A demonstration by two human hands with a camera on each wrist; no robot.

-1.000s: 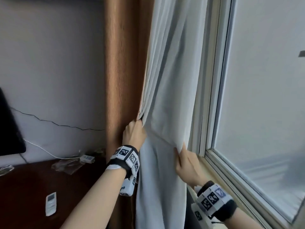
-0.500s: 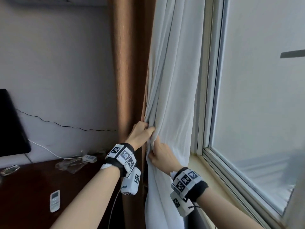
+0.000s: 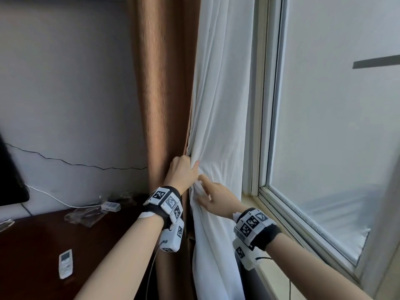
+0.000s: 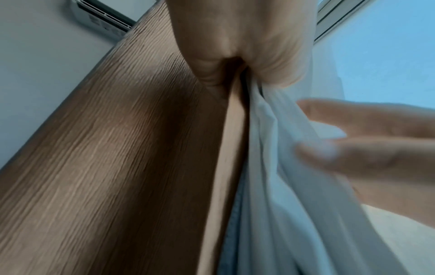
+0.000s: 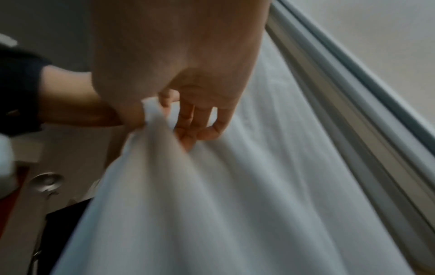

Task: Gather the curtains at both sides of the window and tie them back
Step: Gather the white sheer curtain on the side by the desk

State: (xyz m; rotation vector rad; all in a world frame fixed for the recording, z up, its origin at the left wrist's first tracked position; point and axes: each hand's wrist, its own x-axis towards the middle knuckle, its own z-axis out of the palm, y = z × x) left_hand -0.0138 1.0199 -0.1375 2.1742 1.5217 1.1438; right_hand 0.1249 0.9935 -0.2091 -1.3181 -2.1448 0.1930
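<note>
A white sheer curtain (image 3: 220,100) hangs beside the window, with a brown heavy curtain (image 3: 160,100) to its left. My left hand (image 3: 183,172) grips the gathered white folds at about sill height, where they meet the brown curtain's edge. In the left wrist view the cloth (image 4: 277,167) runs up into that fist (image 4: 247,61) beside the brown curtain (image 4: 117,148). Just below and to the right, my right hand (image 3: 213,198) pinches a fold of the white curtain (image 5: 155,119) between thumb and fingers (image 5: 188,119). No tie-back is in view.
The window frame (image 3: 259,126) and pale sill (image 3: 270,276) lie to the right. At left a dark wooden desk (image 3: 32,245) carries a white remote (image 3: 66,266), a white adapter with cable (image 3: 110,205) and a dark screen (image 3: 10,180). An air conditioner (image 4: 101,20) hangs high on the wall.
My right hand has moved left from the white curtain's right edge to just under my left hand, drawing the cloth into a tighter bundle. The left hand has kept its grip.
</note>
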